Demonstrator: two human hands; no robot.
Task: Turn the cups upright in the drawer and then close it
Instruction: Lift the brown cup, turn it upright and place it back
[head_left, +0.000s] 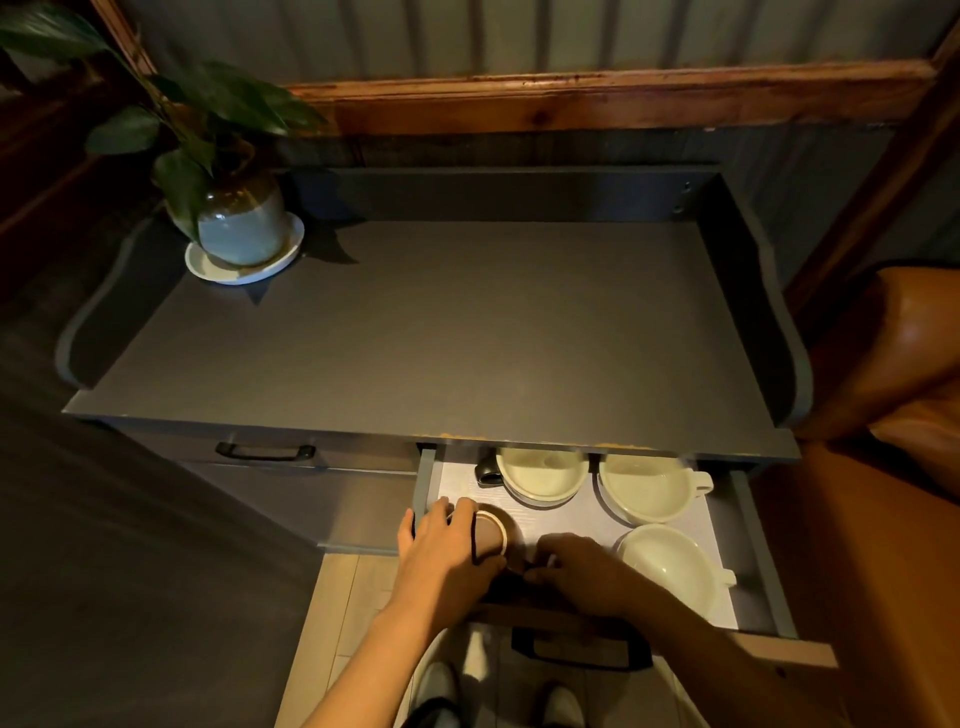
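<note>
Fingers (457, 512) of your left hand (441, 551) are curled around a small cup (489, 531) at the front-left of the open drawer (748, 540); its pale ringed end faces the camera, so it appears to be lying on its side or inverted — the view does not settle which. Your right hand (582, 571) rests just beside it, fingers bent low over something dark near the drawer front; what they hold, if anything, cannot be determined.

Progress, as judged from this view: three cream cups already sit mouth-up — one rear-centre cup (543, 475), one rear-right cup (644, 486), one front-right cup (670, 564). The two rear cups look stacked on other pieces beneath. A dark object (487, 473) lies at the rear left, partly under the cabinet top (441, 332); its identity is unclear.

Remaining: right the cup in your left hand, check the dark items, then push the drawer shut by its handle (582, 652).
</note>
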